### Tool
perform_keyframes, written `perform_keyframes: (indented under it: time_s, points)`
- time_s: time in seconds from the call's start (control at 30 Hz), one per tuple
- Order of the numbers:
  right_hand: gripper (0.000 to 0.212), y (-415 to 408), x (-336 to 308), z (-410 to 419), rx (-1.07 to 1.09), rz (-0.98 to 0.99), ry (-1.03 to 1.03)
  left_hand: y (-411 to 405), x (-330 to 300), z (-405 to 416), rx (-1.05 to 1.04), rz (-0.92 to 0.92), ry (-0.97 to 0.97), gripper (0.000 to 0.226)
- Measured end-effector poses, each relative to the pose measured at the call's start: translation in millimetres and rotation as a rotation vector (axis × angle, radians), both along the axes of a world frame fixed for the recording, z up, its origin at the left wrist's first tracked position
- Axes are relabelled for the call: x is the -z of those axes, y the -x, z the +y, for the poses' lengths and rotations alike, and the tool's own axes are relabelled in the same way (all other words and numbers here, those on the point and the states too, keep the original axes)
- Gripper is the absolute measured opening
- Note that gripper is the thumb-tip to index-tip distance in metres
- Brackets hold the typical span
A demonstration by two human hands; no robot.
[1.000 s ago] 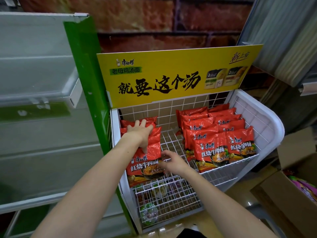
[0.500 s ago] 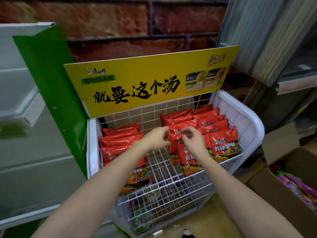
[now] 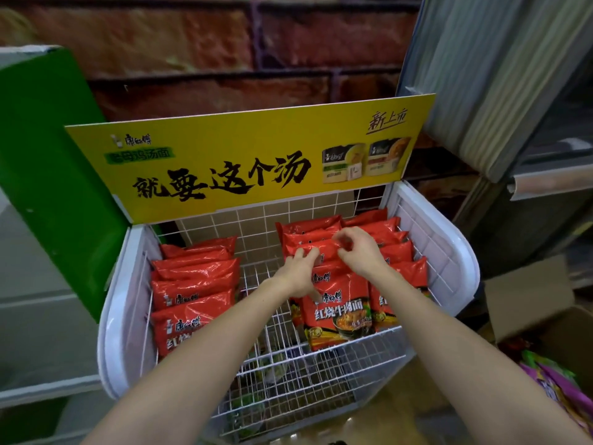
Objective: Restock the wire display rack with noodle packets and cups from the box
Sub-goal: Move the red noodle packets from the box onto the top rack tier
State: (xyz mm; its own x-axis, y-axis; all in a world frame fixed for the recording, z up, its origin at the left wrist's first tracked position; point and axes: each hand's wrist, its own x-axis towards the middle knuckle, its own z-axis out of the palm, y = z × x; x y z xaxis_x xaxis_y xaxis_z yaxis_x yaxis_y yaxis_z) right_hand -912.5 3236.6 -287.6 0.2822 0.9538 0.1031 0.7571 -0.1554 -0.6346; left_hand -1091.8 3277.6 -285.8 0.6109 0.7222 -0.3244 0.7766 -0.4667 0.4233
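The noodle packets (image 3: pixel 337 311) are glossy red plastic pillows with white and black Chinese lettering and a printed bowl of soup; they stand overlapped in rows inside the top basket of the wire display rack (image 3: pixel 449 252). One row lies against the basket's left edge (image 3: pixel 192 284), two rows fill its right half, and a bare strip of white wire shows between them. The left hand (image 3: pixel 300 274) rests on the packets of the middle row, fingers spread and pointing toward the back edge, so its grip is wide and holds nothing. The right hand (image 3: pixel 359 252) hovers just beside it over the same row, fingers curled with their tips on the top edge of a packet; whether that grip pinches the packet cannot be told. A yellow sign (image 3: pixel 250 165) with black characters stands along the basket's back edge. A green panel (image 3: pixel 54 175) rises beside the left edge. Beyond the right edge, an open cardboard box (image 3: pixel 542 319) holds purple and green packets (image 3: pixel 558 390).
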Motion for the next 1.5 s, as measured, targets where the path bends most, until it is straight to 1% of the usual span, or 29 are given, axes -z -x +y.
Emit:
perform_keyframes:
  time_s: [0.13,0.2,0.3,0.37,0.4,0.57,0.7,0.77,0.83,0.87,0.93,1.07,1.2,1.27,1.4,1.5]
  points:
    - [0.031,-9.8,-1.8,23.2,-0.160,-0.139,0.033,3.9,8.5,4.5,-0.040,-0.155,0.043,0.082]
    - [0.036,-10.4,-8.0,33.3,-0.221,-0.195,0.086,6.5,11.1,4.8,-0.041,-0.181,0.042,0.064]
    - [0.064,-10.4,-19.4,45.1,-0.303,-0.263,0.247,8.2,12.9,4.5,-0.075,-0.181,0.034,0.052]
    - [0.075,-8.8,-23.0,52.8,-0.326,-0.307,0.341,9.4,14.7,4.5,-0.091,-0.175,0.035,0.048]
    - [0.075,-7.8,-23.1,56.6,-0.338,-0.320,0.373,10.0,15.3,4.4,-0.094,-0.177,0.035,0.046]
    - [0.054,-1.8,-29.1,69.6,-0.391,-0.341,0.462,15.3,14.0,1.2,-0.101,-0.197,0.017,0.046]
    - [0.051,3.4,-37.1,75.0,-0.430,-0.387,0.548,24.3,12.4,-1.9,-0.101,-0.210,-0.014,0.047]
    - [0.058,7.8,-39.1,77.2,-0.444,-0.441,0.581,28.5,12.4,-1.6,-0.108,-0.220,-0.019,0.044]
    - [0.077,13.0,-40.8,79.8,-0.457,-0.512,0.610,30.5,11.6,-0.9,-0.105,-0.223,-0.032,0.043]
    - [0.081,16.6,-41.6,81.3,-0.454,-0.534,0.621,31.6,9.8,-0.4,-0.102,-0.227,-0.042,0.043]
    - [0.081,21.5,-42.1,82.8,-0.436,-0.537,0.617,33.2,5.6,1.2,-0.087,-0.239,-0.067,0.044]
    - [0.068,32.3,-38.7,76.6,-0.404,-0.562,0.549,41.5,2.1,11.1,-0.041,-0.201,-0.127,0.048]
    - [0.057,49.6,-33.2,70.3,-0.387,-0.650,0.479,53.0,7.5,17.1,-0.049,-0.195,-0.083,0.050]
    - [0.063,51.5,-34.6,71.4,-0.410,-0.660,0.473,59.3,8.7,17.6,-0.056,-0.212,-0.060,0.049]
    - [0.079,45.7,-41.6,77.6,-0.466,-0.571,0.549,67.3,8.5,17.8,-0.060,-0.210,-0.052,0.049]
    - [0.082,45.1,-42.0,82.4,-0.472,-0.566,0.529,71.3,11.3,17.4,-0.087,-0.243,-0.040,0.050]
